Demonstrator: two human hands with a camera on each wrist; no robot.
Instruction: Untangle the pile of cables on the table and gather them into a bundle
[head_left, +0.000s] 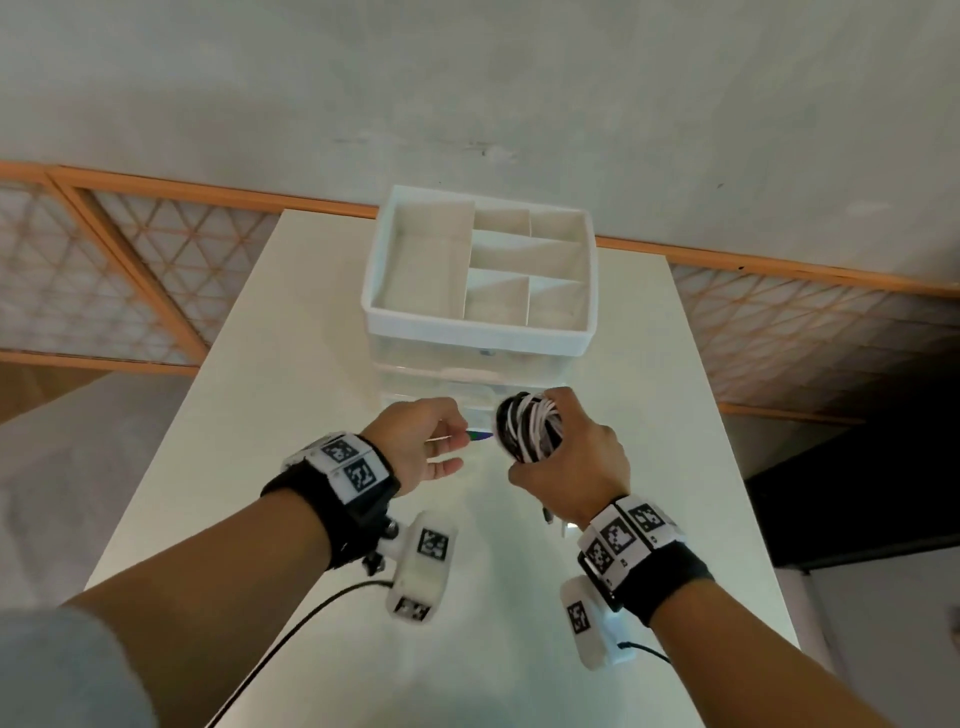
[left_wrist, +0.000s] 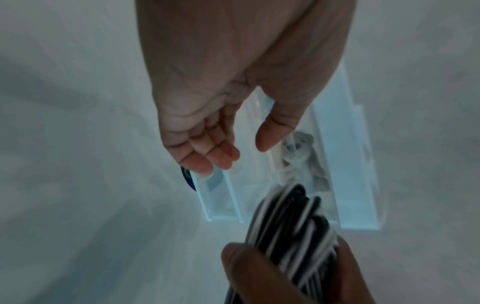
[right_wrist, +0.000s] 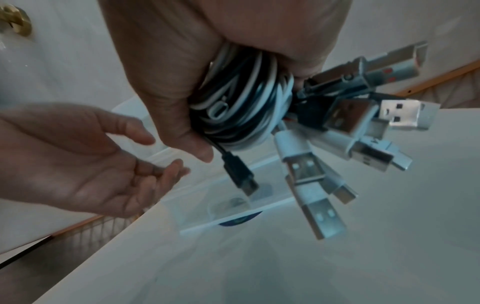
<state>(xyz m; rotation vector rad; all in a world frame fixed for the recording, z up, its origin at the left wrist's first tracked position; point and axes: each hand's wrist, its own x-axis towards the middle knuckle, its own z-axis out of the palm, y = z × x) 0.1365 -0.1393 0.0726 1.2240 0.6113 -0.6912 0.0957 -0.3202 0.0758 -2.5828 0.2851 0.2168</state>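
My right hand (head_left: 537, 441) grips a coiled bundle of black and white cables (head_left: 527, 423) above the white table (head_left: 291, 395), thumb and fingers wrapped round the coil. In the right wrist view the cable bundle (right_wrist: 241, 107) fills the right hand (right_wrist: 255, 113), and several USB plugs (right_wrist: 309, 170) stick out loose below and to the right. My left hand (head_left: 457, 449) hovers just left of the bundle, fingers relaxed and holding nothing. The left wrist view shows the left hand (left_wrist: 242, 153) open above a clear drawer (left_wrist: 221, 197), with the cable bundle (left_wrist: 293, 222) close in front.
A white organizer box (head_left: 478, 332) with empty compartments stands at the table's far middle, with clear drawers underneath. The pulled-out drawer (right_wrist: 233, 201) has a round blue sticker (right_wrist: 239, 221) at its front. The table drops off left and right. An orange-framed lattice (head_left: 124, 291) runs behind.
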